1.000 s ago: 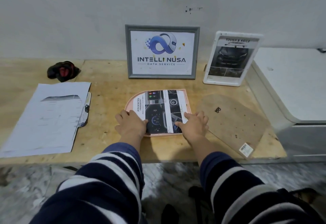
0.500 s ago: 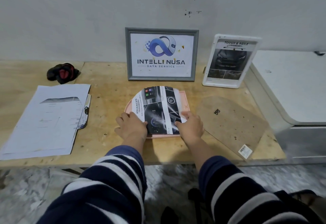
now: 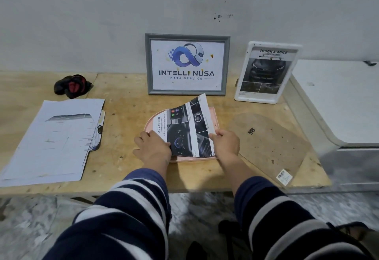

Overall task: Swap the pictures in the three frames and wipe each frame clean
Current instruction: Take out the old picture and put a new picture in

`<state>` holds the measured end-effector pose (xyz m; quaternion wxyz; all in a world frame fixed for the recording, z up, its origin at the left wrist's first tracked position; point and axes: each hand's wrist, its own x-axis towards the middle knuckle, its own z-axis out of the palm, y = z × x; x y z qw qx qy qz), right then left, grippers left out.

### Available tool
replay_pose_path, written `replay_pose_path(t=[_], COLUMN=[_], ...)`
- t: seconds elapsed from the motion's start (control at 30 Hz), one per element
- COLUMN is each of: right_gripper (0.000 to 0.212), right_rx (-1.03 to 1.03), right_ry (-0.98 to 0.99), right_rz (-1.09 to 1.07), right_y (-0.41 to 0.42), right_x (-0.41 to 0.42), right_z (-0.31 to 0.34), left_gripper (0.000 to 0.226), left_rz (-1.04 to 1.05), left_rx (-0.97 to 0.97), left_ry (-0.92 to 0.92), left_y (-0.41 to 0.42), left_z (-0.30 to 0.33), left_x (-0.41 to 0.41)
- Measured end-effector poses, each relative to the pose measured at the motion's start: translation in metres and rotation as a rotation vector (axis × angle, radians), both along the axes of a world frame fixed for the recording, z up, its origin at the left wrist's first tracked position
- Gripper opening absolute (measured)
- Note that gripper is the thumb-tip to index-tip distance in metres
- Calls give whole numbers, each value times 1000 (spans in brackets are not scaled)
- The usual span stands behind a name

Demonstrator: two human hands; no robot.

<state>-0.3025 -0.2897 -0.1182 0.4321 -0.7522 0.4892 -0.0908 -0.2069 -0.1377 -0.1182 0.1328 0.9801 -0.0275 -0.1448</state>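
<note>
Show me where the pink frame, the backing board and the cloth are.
Pink frame [image 3: 213, 116]: head view, on its bare far right rim.
Backing board [image 3: 270, 147]: head view, on the middle of its brown face.
Cloth [image 3: 71, 86]: head view, on its red middle fold.

A makeshift workroom. The surface [image 3: 127, 120] is raw plywood against a scuffed bare wall [image 3: 102, 17]. Loose papers [image 3: 55, 138] lie on it.
</note>
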Motion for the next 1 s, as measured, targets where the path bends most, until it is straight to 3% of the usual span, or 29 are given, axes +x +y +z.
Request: replay_pose_path(t=[0.1,0.27,0.4,0.5,0.57,0.63,0.87,1.0], right_gripper=[32,30,9,22,23,11,13,29], right_rx=[83,228,322,317,339,360,409,378], right_ry=[-62,-161,-200,-211,-215,-197,-166,-165], right_rz=[4,-89,-99,-45,9,66,241,287], right_y=[0,-1,0,12,25,44,126,187], right_x=[1,5,10,25,40,53,119,170], right_z=[-5,3,13,20,23,27,27,28], left_gripper=[65,53,50,51,50,46,44,45], left_rz=[17,100,236,349,382,402,496,503], left_rx=[-35,-152,-535,-740,-754,-742,-750,-766], left_ry=[-26,-31,-28,14,-5,-40,-132,-167], left_y=[0,1,9,26,43,65,158,222], left_z=[-2,0,11,28,35,38,42,43], left_x=[-2,-3,7,16,21,28,72,113])
